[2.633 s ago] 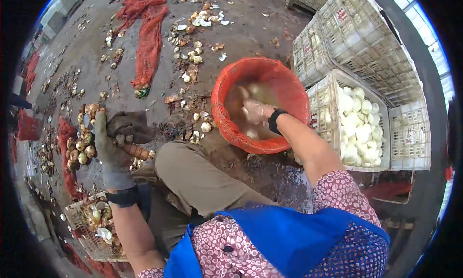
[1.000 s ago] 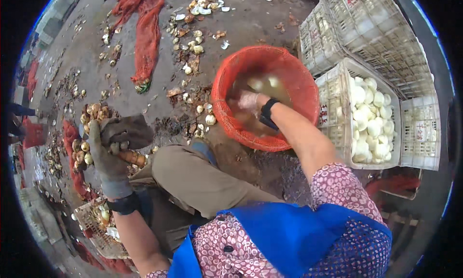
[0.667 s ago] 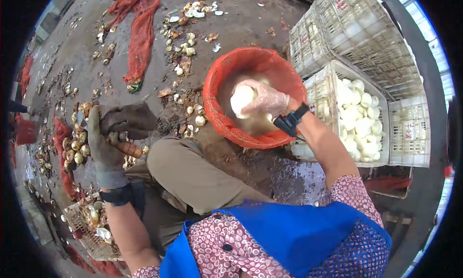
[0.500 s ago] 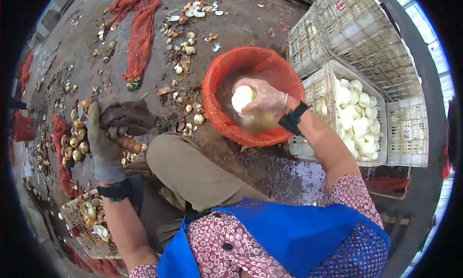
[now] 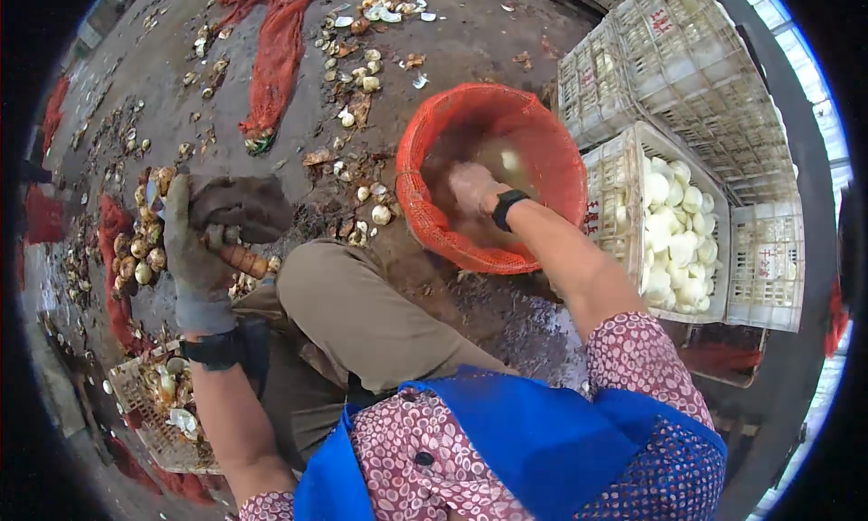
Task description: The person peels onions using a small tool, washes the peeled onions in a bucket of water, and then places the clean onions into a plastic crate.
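My left hand [image 5: 194,250], in a grey work glove with dark, stained fingers, is closed round the brown handle [image 5: 246,260] of what looks like a knife. A pale sliver, perhaps its blade, shows beyond the glove. My right hand [image 5: 472,188] reaches down into the murky water of a round tub lined with red mesh [image 5: 418,215]. Its fingers are under the surface, so what they hold is hidden. Beside that hand, a peeled white onion [image 5: 511,160] shows pale in the water.
Right of the tub, a white plastic crate [image 5: 640,137] holds peeled onions [image 5: 674,236]; more crates [image 5: 687,60] stand behind. Unpeeled onions [image 5: 145,250] lie at the left. A red net [image 5: 276,60] and scattered skins lie on the floor. A scrap basket [image 5: 145,413] stands lower left.
My right hand has let go of the white onion it held above the tub and has gone down into the water. The left hand stays closed round the handle.
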The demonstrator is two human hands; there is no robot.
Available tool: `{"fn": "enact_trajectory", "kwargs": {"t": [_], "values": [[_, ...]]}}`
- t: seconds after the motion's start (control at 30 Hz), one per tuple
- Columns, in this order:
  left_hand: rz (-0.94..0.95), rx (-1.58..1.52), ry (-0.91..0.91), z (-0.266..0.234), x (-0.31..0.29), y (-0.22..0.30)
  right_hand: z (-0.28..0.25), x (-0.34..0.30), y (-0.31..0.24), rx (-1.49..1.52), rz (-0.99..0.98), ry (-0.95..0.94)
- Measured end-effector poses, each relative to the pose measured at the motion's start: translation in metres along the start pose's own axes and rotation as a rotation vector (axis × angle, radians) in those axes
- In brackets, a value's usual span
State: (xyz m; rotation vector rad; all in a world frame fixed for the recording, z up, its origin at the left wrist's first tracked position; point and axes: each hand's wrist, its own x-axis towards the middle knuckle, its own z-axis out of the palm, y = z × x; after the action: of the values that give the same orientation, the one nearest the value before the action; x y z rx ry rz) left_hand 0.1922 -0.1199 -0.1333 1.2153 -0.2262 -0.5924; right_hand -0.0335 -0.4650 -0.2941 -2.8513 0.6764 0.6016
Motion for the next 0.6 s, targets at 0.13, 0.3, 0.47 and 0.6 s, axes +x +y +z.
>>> {"fn": "enact_trajectory", "kwargs": {"t": [0.13, 0.3, 0.47, 0.6], "values": [[-0.003, -0.025, 0.115, 0.021, -0.007, 0.008, -0.068, -0.038, -0.024, -0.465, -0.277, 0.061], [0.014, -0.057, 0.031, 0.019, 0.004, 0.008, -0.102, -0.075, 0.035, 1.401, -0.023, 0.354], [0.016, -0.086, 0.212, 0.002, 0.014, -0.013, -0.092, -0.134, 0.039, 0.363, -0.055, 0.865], [-0.011, -0.018, -0.098, 0.005, 0.015, -0.017, -0.123, -0.207, 0.044, 1.37, 0.266, 1.07]]}}
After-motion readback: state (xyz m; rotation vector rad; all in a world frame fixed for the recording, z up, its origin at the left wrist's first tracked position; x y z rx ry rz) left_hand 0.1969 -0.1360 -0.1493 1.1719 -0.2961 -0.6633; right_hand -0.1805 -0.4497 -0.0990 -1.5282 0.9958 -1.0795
